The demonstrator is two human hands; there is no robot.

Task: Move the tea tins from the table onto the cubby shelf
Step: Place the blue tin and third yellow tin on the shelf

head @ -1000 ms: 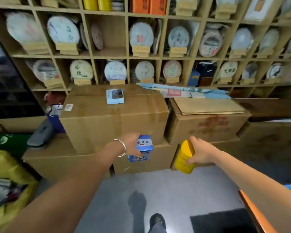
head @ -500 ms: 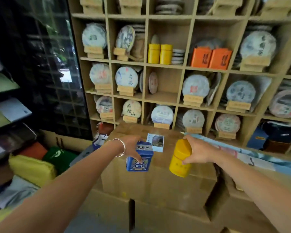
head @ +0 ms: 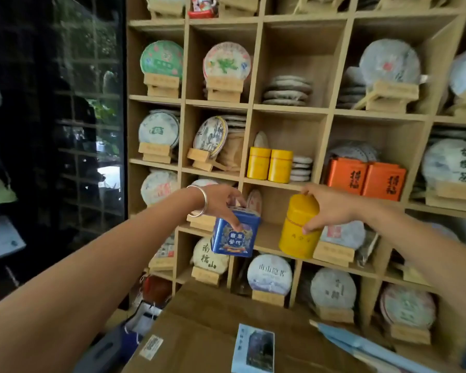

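Observation:
My left hand [head: 221, 200] grips a square blue tea tin [head: 234, 234] by its top, held in the air in front of the wooden cubby shelf [head: 288, 110]. My right hand [head: 326, 208] holds a round yellow tea tin [head: 299, 230] by its lid and side, level with the blue one and just right of it. Both tins hang before the cubby under the one that holds two yellow tins [head: 269, 164]. Two orange tins [head: 366, 179] stand in the cubby to the right of those.
Round wrapped tea cakes on wooden stands fill most cubbies. A stacked pile of cakes [head: 287, 90] lies in an upper middle cubby. A cardboard box [head: 199, 327] with a small blue carton [head: 253, 348] stands below my arms. A dark glass wall [head: 65, 117] is at left.
Both hands have risen with their tins from box height to the middle cubbies. The view has tilted upward and closer to the shelf.

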